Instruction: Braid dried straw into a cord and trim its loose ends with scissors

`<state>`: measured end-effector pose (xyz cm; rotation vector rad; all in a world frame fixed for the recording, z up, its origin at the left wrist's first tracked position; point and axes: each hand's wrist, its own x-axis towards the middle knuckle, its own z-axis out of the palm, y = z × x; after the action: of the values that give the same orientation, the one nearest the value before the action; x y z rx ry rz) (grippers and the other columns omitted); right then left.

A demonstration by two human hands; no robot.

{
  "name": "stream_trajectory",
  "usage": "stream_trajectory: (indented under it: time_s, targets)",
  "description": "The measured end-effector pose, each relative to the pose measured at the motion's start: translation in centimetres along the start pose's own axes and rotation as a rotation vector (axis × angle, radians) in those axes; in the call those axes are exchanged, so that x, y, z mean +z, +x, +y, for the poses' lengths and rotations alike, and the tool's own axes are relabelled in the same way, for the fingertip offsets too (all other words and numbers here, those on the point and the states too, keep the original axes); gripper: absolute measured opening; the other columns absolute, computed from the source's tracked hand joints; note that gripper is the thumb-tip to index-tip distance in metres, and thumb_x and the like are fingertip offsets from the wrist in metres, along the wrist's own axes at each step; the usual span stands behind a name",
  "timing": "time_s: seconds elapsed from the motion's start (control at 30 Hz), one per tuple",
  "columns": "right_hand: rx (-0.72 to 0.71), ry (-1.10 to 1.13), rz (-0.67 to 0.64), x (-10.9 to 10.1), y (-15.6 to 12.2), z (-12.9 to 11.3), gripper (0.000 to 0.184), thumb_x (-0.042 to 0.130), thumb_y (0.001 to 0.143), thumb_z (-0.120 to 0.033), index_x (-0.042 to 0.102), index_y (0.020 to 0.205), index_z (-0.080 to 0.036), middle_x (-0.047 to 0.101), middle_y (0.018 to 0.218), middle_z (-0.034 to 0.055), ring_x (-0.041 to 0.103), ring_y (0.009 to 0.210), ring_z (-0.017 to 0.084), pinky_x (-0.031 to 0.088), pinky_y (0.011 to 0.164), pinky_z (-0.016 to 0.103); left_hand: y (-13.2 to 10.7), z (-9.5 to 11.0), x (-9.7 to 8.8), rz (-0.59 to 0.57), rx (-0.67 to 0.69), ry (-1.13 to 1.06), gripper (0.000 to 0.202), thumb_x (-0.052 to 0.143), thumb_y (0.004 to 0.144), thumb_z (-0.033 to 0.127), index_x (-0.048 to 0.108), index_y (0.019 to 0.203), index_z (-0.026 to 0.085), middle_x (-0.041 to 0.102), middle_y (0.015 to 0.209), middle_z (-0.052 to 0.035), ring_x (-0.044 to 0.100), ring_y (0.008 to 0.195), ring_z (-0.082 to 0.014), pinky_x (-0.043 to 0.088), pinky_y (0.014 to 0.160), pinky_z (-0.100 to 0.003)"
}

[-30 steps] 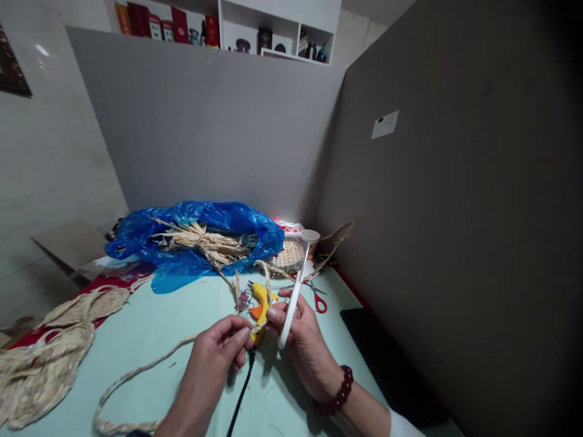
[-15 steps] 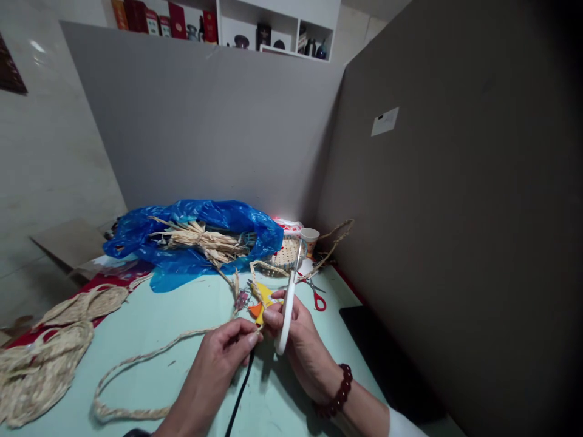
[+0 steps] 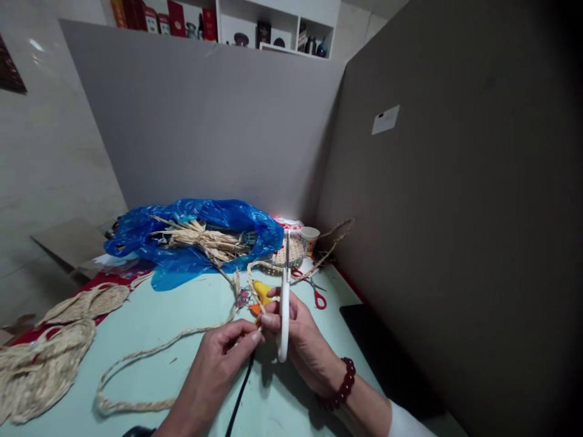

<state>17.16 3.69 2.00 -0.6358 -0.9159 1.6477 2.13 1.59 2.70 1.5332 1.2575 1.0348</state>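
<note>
My left hand (image 3: 218, 355) pinches a braided straw cord (image 3: 136, 357) between thumb and fingertips. From there the cord loops out to the left over the table. My right hand (image 3: 307, 349), with a dark red bead bracelet at its wrist, holds white-handled scissors (image 3: 284, 315), blades pointing up and away. Its thumb and fingertips also pinch the cord, close to my left fingertips. Just beyond the hands lies a yellow glue gun (image 3: 261, 291) with an orange part, partly hidden by my right fingers. A black cable (image 3: 241, 391) runs toward me below the hands.
A blue plastic bag (image 3: 182, 267) holding a straw bundle (image 3: 204, 240) lies at the back. Woven straw pieces (image 3: 50, 364) are on the left. Red-handled scissors (image 3: 320, 300), a paper cup (image 3: 310, 237) and a woven basket (image 3: 294, 252) sit back right. Grey partitions (image 3: 218, 127) enclose the table.
The white-handled scissors have swung left and now stand almost upright. My right hand has turned slightly, and both hands still pinch the cord.
</note>
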Motion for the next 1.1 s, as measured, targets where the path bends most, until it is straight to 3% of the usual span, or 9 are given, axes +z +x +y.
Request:
stream_trajectory:
  time_s: [0.17, 0.37, 0.63, 0.77, 0.9, 1.03, 1.1]
  targets:
    - [-0.068, -0.067, 0.185, 0.2, 0.1, 0.5, 0.049, 0.084, 0.059, -0.019, 0.048, 0.093, -0.019, 0.057, 0.071, -0.0072, 0.057, 0.055, 0.01, 0.047, 0.056, 0.024, 0.0, 0.0, 0.1, 0.028, -0.002, 0.059, 0.029, 0.058, 0.079, 0.041, 0.069, 0.065, 0.018, 0.059, 0.063, -0.0008, 0.05, 0.062, -0.0179, 0.035, 0.059, -0.027]
    - [-0.144, -0.193, 0.291, 0.5, -0.1, 0.6, 0.053, 0.087, 0.058, -0.022, 0.047, 0.093, -0.019, 0.06, 0.067, -0.008, 0.056, 0.058, 0.009, 0.047, 0.059, 0.02, -0.1, 0.0, 0.5, 0.054, 0.03, 0.112, 0.026, 0.057, 0.08, 0.039, 0.067, 0.067, 0.018, 0.061, 0.071, -0.0032, 0.053, 0.069, -0.0207, 0.036, 0.067, -0.03]
    - [-0.057, -0.068, 0.101, 0.2, 0.0, 0.7, 0.046, 0.079, 0.07, -0.022, 0.045, 0.101, -0.018, 0.061, 0.071, -0.0046, 0.056, 0.057, 0.01, 0.045, 0.056, 0.022, -0.3, -0.5, 0.6, -0.032, -0.026, 0.021, 0.03, 0.047, 0.087, 0.042, 0.056, 0.069, 0.02, 0.038, 0.057, 0.006, 0.031, 0.05, -0.0125, 0.023, 0.047, -0.025]
    - [0.035, 0.004, 0.015, -0.3, 0.1, 0.3, 0.047, 0.077, 0.074, -0.025, 0.043, 0.105, -0.018, 0.062, 0.079, -0.0005, 0.056, 0.059, 0.011, 0.044, 0.056, 0.024, -0.4, -0.5, 1.0, -0.063, -0.033, -0.027, 0.027, 0.045, 0.089, 0.038, 0.052, 0.07, 0.021, 0.035, 0.059, 0.0067, 0.03, 0.052, -0.0118, 0.024, 0.047, -0.024]
    - [-0.016, -0.005, 0.057, -0.3, 0.1, -0.1, 0.054, 0.08, 0.07, -0.021, 0.042, 0.108, -0.02, 0.06, 0.078, -0.0031, 0.056, 0.063, 0.011, 0.046, 0.059, 0.024, -0.7, 0.0, 1.1, -0.046, -0.003, -0.039, 0.023, 0.045, 0.09, 0.034, 0.055, 0.074, 0.02, 0.04, 0.063, 0.0057, 0.034, 0.055, -0.0121, 0.028, 0.051, -0.024]
    - [-0.083, -0.104, 0.131, -0.3, 0.2, 0.0, 0.056, 0.082, 0.068, -0.023, 0.043, 0.108, -0.021, 0.061, 0.077, -0.0037, 0.056, 0.066, 0.011, 0.044, 0.061, 0.022, -0.9, 0.4, 1.0, -0.007, 0.058, -0.032, 0.019, 0.046, 0.091, 0.03, 0.062, 0.087, 0.021, 0.051, 0.072, 0.0033, 0.043, 0.067, -0.0144, 0.034, 0.065, -0.026]
    - [-0.112, -0.16, 0.154, -0.3, 0.3, 0.2, 0.056, 0.084, 0.066, -0.025, 0.045, 0.106, -0.021, 0.063, 0.077, -0.0032, 0.057, 0.068, 0.011, 0.045, 0.062, 0.023, -0.8, 0.2, 1.0, 0.0, 0.065, -0.038, 0.018, 0.048, 0.09, 0.031, 0.063, 0.085, 0.021, 0.051, 0.069, 0.0036, 0.044, 0.066, -0.0142, 0.034, 0.064, -0.026]
